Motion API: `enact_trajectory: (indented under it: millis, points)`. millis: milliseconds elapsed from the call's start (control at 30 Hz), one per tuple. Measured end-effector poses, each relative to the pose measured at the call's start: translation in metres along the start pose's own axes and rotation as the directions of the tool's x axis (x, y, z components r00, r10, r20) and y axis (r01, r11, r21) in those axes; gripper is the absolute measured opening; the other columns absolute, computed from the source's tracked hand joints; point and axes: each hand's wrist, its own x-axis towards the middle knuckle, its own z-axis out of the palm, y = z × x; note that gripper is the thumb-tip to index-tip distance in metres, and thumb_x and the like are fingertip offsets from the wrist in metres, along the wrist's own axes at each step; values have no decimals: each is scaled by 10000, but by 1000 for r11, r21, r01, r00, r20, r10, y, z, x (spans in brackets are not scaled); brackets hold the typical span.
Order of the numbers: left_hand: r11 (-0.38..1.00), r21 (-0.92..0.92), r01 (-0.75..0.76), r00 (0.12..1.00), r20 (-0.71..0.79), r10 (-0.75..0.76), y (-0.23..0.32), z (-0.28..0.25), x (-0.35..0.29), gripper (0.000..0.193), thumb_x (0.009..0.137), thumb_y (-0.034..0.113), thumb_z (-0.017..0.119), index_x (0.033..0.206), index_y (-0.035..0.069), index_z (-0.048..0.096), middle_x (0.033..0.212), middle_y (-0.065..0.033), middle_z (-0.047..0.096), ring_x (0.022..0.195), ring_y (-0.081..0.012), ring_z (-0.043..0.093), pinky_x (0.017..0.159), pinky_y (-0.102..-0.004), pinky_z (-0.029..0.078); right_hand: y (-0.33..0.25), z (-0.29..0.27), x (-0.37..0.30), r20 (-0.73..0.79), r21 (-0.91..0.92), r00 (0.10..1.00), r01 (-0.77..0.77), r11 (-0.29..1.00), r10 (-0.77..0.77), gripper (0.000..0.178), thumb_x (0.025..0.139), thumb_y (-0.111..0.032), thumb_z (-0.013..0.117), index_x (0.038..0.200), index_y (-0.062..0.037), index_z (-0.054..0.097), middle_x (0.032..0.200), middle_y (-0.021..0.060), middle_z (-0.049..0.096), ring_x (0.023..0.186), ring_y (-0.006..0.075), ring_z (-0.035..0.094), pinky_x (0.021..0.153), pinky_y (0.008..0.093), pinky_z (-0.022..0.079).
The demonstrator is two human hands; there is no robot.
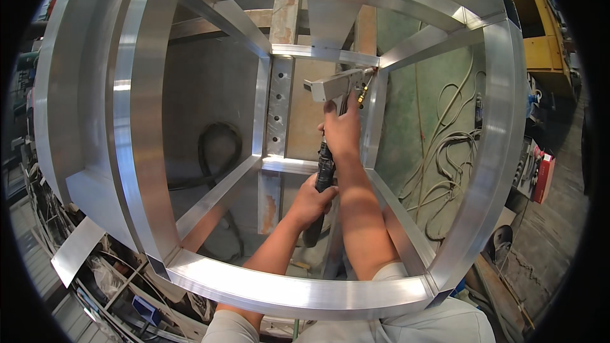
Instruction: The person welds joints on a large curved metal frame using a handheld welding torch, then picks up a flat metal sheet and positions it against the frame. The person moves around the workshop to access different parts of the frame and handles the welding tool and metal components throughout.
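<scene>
In the middle of the frame, a tool (326, 164) with a black-wrapped handle and a pale metal head sits inside a silvery metal frame (298, 287). The left hand (309, 204) is closed around the lower handle. The right hand (343, 128), higher up, grips it just below the head, with fingers reaching up against the head's underside.

At the lower left, outside the frame, a divided rack (131, 277) has a crumpled clear plastic bag (106, 277) in one compartment; near it is a blue bin (147, 310), its contents too small to tell. At the upper right stands a yellow cabinet (545, 54) with a dark opening, its inside hidden in shadow. Below that, at the right, is a red box (544, 178). Loose cables (446, 143) lie on the floor right of centre, and a black hose (202, 150) loops left of centre.
</scene>
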Motion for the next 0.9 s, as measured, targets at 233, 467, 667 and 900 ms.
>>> enact_trajectory:
  millis: [233, 467, 667, 900]
  points:
    - [999, -18, 33, 999, 25, -32, -1, -5, 7, 199, 904, 87, 656, 1023, 67, 498, 696, 2, 517, 525, -102, 494, 490, -284, 412, 6, 4, 5, -24, -14, 999, 25, 1000, -25, 700, 982, -234, 604, 1551, -42, 243, 863, 133, 686, 566, 190, 668, 553, 333, 517]
    - [999, -16, 37, 999, 23, -37, -2, -7, 8, 197, 900, 89, 651, 1030, 64, 505, 701, 3, 517, 527, -102, 497, 490, -281, 416, 7, 6, 5, -19, -11, 1000, 15, 1000, -15, 693, 984, -217, 605, 1548, -49, 240, 892, 137, 690, 552, 192, 665, 538, 338, 522]
    - [999, -33, 23, 999, 38, -22, -2, -8, 8, 192, 894, 80, 655, 1019, 63, 511, 710, 6, 523, 521, -99, 500, 479, -272, 412, 5, 6, 3, -9, -13, 1000, 22, 1000, -22, 706, 983, -231, 605, 1555, -50, 231, 943, 150, 688, 580, 207, 674, 583, 350, 539]
    - [999, -27, 43, 999, 22, -42, 2, -8, 2, 184, 880, 49, 639, 1019, 54, 519, 713, 8, 509, 529, -89, 479, 479, -267, 398, 6, 6, -1, -9, 4, 1000, -2, 1000, 2, 753, 977, -269, 629, 1572, -70, 212, 828, 158, 694, 614, 219, 678, 607, 365, 535]
